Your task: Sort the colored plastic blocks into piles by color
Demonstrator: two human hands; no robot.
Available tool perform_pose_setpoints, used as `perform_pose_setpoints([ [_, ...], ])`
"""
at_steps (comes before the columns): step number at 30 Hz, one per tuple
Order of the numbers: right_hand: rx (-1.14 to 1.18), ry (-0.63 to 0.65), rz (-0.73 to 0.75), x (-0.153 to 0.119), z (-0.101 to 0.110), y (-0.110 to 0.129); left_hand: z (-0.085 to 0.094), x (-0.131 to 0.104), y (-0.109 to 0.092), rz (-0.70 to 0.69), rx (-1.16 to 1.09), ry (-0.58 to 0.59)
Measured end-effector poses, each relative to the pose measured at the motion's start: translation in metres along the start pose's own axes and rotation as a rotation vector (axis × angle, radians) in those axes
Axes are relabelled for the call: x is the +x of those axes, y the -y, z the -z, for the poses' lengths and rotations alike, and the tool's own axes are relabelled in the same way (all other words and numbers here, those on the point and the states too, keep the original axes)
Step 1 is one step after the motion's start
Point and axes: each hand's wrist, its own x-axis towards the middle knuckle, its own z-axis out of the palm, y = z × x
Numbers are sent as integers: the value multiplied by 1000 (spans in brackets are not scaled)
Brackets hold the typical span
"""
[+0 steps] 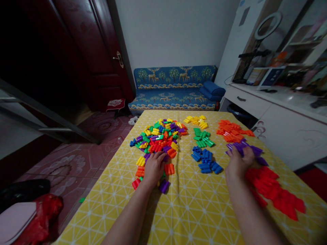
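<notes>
My left hand [154, 166] reaches into a mixed pile of small plastic tube-shaped building pieces [155, 145] in several colours. Its fingers are bent and close together over the pieces, and their tips are partly hidden. On the right, my right hand [239, 160] rests at a purple group of the same pieces [255, 150], its fingers apart and touching them. Just beside that wrist lies a red group [277, 192]. Beyond the purple pieces is an orange group [232, 130]. Blue [206, 158], green [202, 137] and yellow [196, 120] groups line the table's middle.
A yellow patterned cloth [189, 211] covers the table. Behind it stands a blue sofa [176, 88]. To the right is a white cabinet [286, 126] with a ring light [268, 25]. A green piece [81, 200] lies on the floor at left, near a red bag [49, 214].
</notes>
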Motion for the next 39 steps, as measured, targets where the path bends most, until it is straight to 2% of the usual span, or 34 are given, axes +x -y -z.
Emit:
perform_pose_setpoints([
  [2, -29, 79, -2, -39, -12, 16, 0, 1, 0, 11, 5, 3],
  [5, -75, 399, -30, -98, -28, 33, 0, 2, 0, 36, 12, 15],
  [7, -91, 604, 0, -130, -35, 36, 0, 2, -1, 50, 19, 21],
  [9, -101, 751, 76, -151, -39, 33, 0, 2, -2, 56, 39, 32],
  [12, -120, 863, 178, -169, -41, 24, 1, 3, -4, 54, 68, 46],
  [19, -207, 919, 241, -175, -38, 18, 1, 5, -4, 100, -26, -4],
  [24, -217, 933, 203, -175, -38, 23, 8, -3, -2, 0, -317, -54],
  [30, -192, 962, 295, -170, -37, 31, 14, -10, -12, -145, -480, 32],
  [35, -210, 953, 231, -171, -35, 28, 11, -8, -14, -124, -496, 23],
  [37, -233, 916, 210, -166, -34, 29, 11, -8, -12, -114, -467, 9],
  [39, -260, 792, 239, -149, -33, 30, 12, -8, -8, -94, -417, -11],
])
